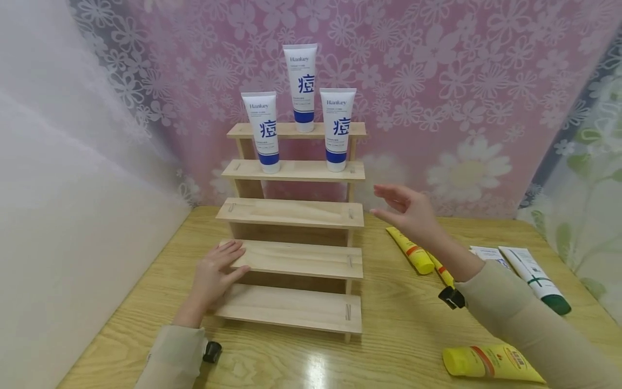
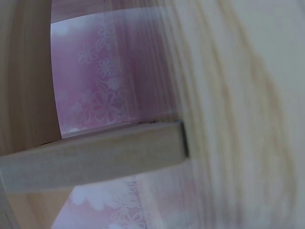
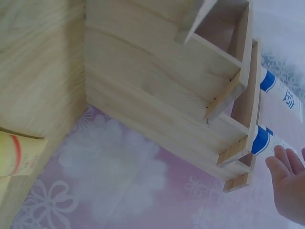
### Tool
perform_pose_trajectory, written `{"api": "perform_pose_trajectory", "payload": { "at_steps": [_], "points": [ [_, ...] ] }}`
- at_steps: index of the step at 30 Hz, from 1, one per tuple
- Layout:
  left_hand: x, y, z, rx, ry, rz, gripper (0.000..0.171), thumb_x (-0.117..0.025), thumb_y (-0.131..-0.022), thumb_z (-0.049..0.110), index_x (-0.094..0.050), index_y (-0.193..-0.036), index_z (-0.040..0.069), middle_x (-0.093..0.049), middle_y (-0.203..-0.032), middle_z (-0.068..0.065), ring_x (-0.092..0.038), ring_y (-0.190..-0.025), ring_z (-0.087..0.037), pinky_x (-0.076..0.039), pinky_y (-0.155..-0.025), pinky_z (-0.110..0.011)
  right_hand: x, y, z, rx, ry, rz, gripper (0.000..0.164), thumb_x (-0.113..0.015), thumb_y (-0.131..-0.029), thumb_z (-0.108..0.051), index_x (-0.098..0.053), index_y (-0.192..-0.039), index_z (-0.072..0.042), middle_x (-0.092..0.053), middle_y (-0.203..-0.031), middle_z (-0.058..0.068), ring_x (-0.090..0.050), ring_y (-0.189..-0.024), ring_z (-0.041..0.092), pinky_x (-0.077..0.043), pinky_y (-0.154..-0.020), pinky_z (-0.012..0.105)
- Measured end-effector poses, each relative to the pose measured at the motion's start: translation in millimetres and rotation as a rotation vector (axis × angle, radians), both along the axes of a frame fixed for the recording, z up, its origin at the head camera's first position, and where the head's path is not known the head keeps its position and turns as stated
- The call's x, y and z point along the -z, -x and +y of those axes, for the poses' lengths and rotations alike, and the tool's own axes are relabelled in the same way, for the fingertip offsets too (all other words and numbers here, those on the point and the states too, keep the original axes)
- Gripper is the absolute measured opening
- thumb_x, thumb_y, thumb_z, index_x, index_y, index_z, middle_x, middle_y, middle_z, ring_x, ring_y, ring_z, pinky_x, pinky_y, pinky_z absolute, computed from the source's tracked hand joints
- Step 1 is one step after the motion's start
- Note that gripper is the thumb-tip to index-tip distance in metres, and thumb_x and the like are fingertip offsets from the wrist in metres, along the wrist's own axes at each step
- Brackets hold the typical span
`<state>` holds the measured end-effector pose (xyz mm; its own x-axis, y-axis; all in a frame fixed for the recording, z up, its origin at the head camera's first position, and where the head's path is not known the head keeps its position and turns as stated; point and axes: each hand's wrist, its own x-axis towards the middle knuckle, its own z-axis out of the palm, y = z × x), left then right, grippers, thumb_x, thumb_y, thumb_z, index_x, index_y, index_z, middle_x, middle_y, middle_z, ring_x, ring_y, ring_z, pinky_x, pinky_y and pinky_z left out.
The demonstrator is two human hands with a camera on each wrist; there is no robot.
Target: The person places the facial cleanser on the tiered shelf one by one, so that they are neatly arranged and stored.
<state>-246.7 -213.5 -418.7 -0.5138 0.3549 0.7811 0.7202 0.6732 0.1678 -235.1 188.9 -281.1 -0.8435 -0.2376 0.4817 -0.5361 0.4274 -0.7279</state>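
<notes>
A light wooden stepped rack [image 1: 301, 256] stands on the table. My left hand [image 1: 214, 273] rests on the left end of its second step from the bottom, fingers lying over the board and thumb near the front edge. To the right of the rack my right hand [image 1: 410, 213] is raised, holding nothing, with a gap between thumb and fingers. One white and blue tube [image 1: 303, 89] stands upright on the top step. On the step below, another such tube [image 1: 262, 132] is at the left and a third tube [image 1: 338, 129] at the right. Only pale wood fills the left wrist view.
Yellow tubes lie right of the rack, one tube [image 1: 410, 251] behind my right forearm and another tube [image 1: 493, 363] near the front. Farther right lie a white tube with a green cap [image 1: 534, 278] and a partly hidden white tube [image 1: 491, 255]. A flowered pink backdrop [image 1: 413, 92] hangs behind.
</notes>
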Motion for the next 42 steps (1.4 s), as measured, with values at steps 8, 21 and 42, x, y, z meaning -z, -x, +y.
{"api": "perform_pose_trajectory", "payload": {
  "at_steps": [8, 21, 42],
  "points": [
    [0.1, 0.1, -2.3, -0.007, 0.0, -0.01, 0.045, -0.075, -0.065, 0.028, -0.067, -0.098, -0.001, -0.06, -0.108, -0.015, -0.055, -0.103, -0.031, -0.035, -0.09, -0.052, 22.5, -30.1, 18.2, 0.033, -0.068, -0.031, 0.043, -0.065, -0.081, -0.016, -0.052, -0.119, 0.0, -0.056, -0.115, 0.012, -0.051, -0.108, 0.023, -0.041, -0.086, 0.017],
    [-0.4, -1.4, -4.3, -0.003, -0.007, 0.008, 0.048, -0.068, -0.074, 0.04, -0.067, -0.098, -0.002, -0.061, -0.107, -0.015, -0.055, -0.101, -0.031, -0.037, -0.088, -0.053, 63.8, -85.5, 49.3, 0.063, -0.073, -0.205, 0.037, -0.065, -0.081, -0.016, -0.055, -0.112, 0.001, -0.058, -0.109, 0.016, -0.054, -0.098, 0.001, -0.045, -0.078, 0.015],
    [-7.0, -3.2, -5.5, 0.0, -0.004, 0.027, 0.047, -0.07, -0.073, 0.035, -0.066, -0.098, -0.004, -0.06, -0.108, -0.016, -0.055, -0.102, -0.033, -0.037, -0.086, -0.055, 110.4, -156.9, 100.3, 0.3, -0.089, -0.783, 0.06, -0.062, -0.082, -0.032, -0.044, -0.122, 0.007, -0.052, -0.117, 0.021, -0.052, -0.104, 0.033, -0.05, -0.076, 0.033]
  ]
}}
